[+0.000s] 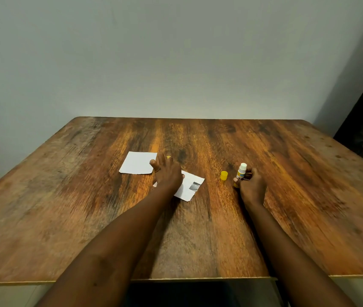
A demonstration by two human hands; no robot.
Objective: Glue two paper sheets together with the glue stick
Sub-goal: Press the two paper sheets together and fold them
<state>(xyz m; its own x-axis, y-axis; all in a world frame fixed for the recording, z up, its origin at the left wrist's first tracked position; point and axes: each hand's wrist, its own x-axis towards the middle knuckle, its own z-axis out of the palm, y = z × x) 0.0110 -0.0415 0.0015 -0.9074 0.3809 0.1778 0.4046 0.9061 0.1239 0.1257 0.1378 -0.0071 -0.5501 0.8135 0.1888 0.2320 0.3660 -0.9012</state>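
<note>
The glue stick (241, 173) is uncapped, white tip up, right of centre on the bench (286, 173). My right hand (251, 185) grips its lower body. Its yellow cap (224, 175) stands just to the left, apart. My left hand (168, 173) lies open, fingers straight, over the near sheet (190, 187), thumb at the edge of the far sheet (137, 162).
</note>
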